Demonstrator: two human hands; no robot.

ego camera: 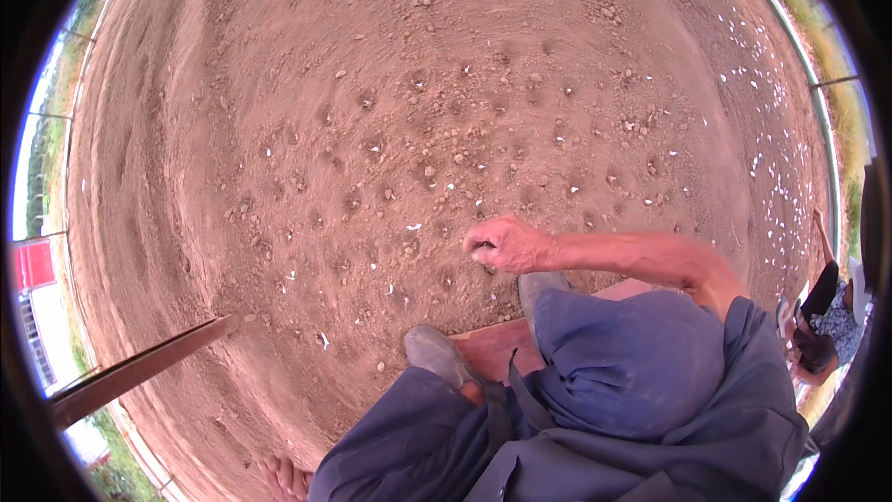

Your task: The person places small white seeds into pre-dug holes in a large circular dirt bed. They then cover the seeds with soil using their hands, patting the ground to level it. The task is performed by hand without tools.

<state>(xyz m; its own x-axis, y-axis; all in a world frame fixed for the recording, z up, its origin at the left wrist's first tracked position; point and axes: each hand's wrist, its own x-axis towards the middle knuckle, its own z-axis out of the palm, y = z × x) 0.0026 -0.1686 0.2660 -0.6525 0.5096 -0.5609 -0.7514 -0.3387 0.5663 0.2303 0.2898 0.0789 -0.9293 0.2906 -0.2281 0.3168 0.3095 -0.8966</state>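
Observation:
My right hand hangs low over the brown soil, in front of my shoes. Its fingers curl toward the thumb, with a dark gap between them; whether anything small is inside cannot be made out. Small hollows dot the ground around it, and some contain little white pieces. At the bottom edge, beside my left knee, only some curled fingers of my left hand show; the rest is hidden or cut off. My grey shoes are at a reddish board.
A rusty metal bar slants in from the left above the soil. More white pieces lie scattered at the right. Another person is low at the far right, one arm extended. A pale rail borders the bed.

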